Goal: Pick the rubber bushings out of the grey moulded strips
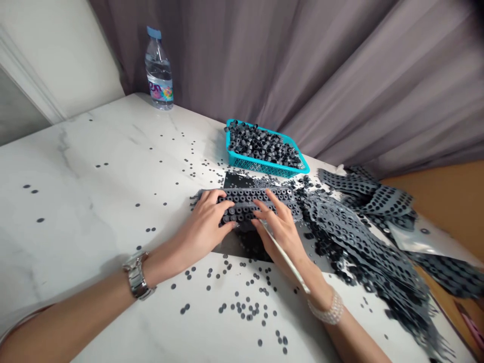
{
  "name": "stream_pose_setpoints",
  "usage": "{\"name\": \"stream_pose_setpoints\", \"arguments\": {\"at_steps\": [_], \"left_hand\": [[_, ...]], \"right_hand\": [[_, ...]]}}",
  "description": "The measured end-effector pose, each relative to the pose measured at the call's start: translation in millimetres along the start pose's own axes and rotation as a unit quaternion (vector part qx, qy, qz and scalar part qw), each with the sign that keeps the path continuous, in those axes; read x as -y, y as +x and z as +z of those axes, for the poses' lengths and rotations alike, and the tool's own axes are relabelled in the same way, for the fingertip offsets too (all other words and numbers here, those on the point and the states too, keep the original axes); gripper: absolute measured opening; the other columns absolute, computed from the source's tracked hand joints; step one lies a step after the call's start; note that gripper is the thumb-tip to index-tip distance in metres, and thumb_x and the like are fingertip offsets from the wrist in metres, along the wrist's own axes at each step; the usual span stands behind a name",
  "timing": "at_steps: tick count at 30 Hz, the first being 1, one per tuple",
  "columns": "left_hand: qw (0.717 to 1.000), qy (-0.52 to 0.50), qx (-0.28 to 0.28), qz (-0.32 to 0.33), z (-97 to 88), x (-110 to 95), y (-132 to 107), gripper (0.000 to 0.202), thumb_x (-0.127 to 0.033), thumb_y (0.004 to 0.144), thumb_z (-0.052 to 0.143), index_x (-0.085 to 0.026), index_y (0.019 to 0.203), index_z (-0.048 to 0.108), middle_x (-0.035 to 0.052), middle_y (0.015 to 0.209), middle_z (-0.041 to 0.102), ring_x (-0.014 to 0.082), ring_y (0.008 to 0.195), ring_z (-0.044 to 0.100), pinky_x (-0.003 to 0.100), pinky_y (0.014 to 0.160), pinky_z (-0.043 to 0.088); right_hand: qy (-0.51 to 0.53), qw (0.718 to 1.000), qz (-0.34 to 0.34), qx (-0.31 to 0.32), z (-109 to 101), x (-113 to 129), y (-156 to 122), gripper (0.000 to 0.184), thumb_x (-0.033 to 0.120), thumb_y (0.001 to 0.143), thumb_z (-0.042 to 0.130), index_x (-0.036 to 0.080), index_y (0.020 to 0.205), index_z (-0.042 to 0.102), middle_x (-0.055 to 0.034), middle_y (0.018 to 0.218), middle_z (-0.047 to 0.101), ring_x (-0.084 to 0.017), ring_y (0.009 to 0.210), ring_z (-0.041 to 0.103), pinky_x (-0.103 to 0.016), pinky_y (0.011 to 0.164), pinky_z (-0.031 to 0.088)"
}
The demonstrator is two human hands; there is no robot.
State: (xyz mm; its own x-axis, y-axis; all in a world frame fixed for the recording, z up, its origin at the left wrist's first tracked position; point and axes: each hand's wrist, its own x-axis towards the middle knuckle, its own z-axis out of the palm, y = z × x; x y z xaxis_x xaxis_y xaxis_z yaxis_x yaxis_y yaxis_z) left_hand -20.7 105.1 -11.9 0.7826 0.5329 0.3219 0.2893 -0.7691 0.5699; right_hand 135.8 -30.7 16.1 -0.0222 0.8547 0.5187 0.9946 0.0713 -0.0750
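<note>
A grey rubber sheet [249,197] studded with small rings lies on a dark mat [242,241] at the middle of the white marble table [94,181]. My left hand [206,222] rests on the sheet's left part, fingers bent and pressing down on it. My right hand [278,224] lies on the sheet's right part with fingers spread, and a thin white stick [285,259] runs from under the palm back along the wrist.
A turquoise basket [242,160] full of small grey rings stands behind the sheet. A heap of punched grey sheets [363,237] covers the table's right side. Small grey discs [245,305] are scattered over the table. A water bottle [159,70] stands at the far edge by the curtain.
</note>
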Motion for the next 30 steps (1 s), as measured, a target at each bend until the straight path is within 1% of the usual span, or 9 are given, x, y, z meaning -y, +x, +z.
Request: {"name": "stream_pose_setpoints", "arguments": {"at_steps": [4,8,11,17,22,26,28,30], "left_hand": [[1.0,-0.01,0.004,0.008,-1.5,4.3,-0.7,0.027,-0.02,0.081,0.059,-0.019,0.108,0.063,0.0094,0.125,0.052,0.0273,0.121,0.047,0.046,0.1,0.047],[0.999,-0.014,0.015,0.026,-0.5,9.0,-0.7,0.018,-0.02,0.083,0.057,-0.02,0.1,0.063,0.008,0.121,0.053,0.027,0.121,0.047,0.045,0.099,0.048],[0.999,-0.015,0.016,0.041,0.5,11.8,-0.9,0.019,-0.022,0.083,0.058,-0.019,0.102,0.061,0.0084,0.122,0.052,0.027,0.121,0.045,0.045,0.1,0.047],[0.998,-0.015,0.015,0.057,3.4,17.2,-2.0,0.026,-0.023,0.084,0.06,-0.018,0.109,0.057,0.0096,0.126,0.05,0.0264,0.124,0.044,0.043,0.102,0.045],[0.998,-0.019,0.009,0.063,5.7,19.4,-3.0,0.028,-0.025,0.085,0.059,-0.019,0.112,0.055,0.0087,0.126,0.05,0.0262,0.124,0.044,0.044,0.102,0.045],[0.998,-0.022,0.009,0.063,5.4,17.8,-2.6,0.023,-0.022,0.085,0.059,-0.019,0.108,0.056,0.0084,0.125,0.051,0.0256,0.122,0.045,0.044,0.101,0.045],[0.998,-0.023,0.014,0.058,3.8,15.6,-1.8,0.018,-0.022,0.086,0.058,-0.019,0.104,0.058,0.0082,0.123,0.051,0.0255,0.121,0.045,0.044,0.101,0.045],[0.999,-0.018,0.018,0.048,1.6,12.6,-1.3,0.016,-0.024,0.087,0.058,-0.019,0.102,0.059,0.0083,0.122,0.051,0.0258,0.119,0.046,0.045,0.1,0.045]], "right_hand": [[0.021,0.997,-0.076,0.019,2.7,12.5,9.9,0.012,0.016,0.095,0.051,0.022,0.103,0.057,-0.0081,0.114,0.072,-0.026,0.132,0.05,-0.046,0.098,0.05],[0.019,0.994,-0.107,0.026,9.5,13.9,11.3,0.01,0.017,0.094,0.053,0.017,0.102,0.059,-0.0109,0.114,0.072,-0.027,0.131,0.051,-0.045,0.097,0.05],[0.015,0.993,-0.113,0.03,11.6,12.5,11.5,0.009,0.016,0.094,0.052,0.017,0.1,0.059,-0.0126,0.113,0.072,-0.029,0.131,0.051,-0.046,0.095,0.051],[0.013,0.99,-0.134,0.033,11.6,12.7,14.7,0.008,0.017,0.095,0.051,0.018,0.099,0.059,-0.0126,0.113,0.072,-0.03,0.13,0.051,-0.046,0.093,0.051],[0.0,0.992,-0.12,0.046,12.7,14.0,13.4,0.008,0.018,0.096,0.05,0.017,0.099,0.057,-0.0134,0.113,0.071,-0.03,0.132,0.049,-0.044,0.093,0.051],[-0.03,0.99,-0.123,0.065,13.3,18.3,15.3,0.008,0.017,0.096,0.049,0.016,0.094,0.057,-0.0143,0.111,0.071,-0.029,0.133,0.048,-0.042,0.097,0.049],[-0.049,0.987,-0.132,0.081,13.7,20.4,17.5,0.01,0.014,0.096,0.047,0.015,0.092,0.056,-0.0156,0.111,0.07,-0.028,0.134,0.048,-0.041,0.1,0.048],[-0.071,0.986,-0.124,0.084,14.1,19.3,19.2,0.013,0.01,0.096,0.044,0.015,0.093,0.055,-0.0166,0.113,0.069,-0.028,0.134,0.046,-0.041,0.103,0.046]]}}
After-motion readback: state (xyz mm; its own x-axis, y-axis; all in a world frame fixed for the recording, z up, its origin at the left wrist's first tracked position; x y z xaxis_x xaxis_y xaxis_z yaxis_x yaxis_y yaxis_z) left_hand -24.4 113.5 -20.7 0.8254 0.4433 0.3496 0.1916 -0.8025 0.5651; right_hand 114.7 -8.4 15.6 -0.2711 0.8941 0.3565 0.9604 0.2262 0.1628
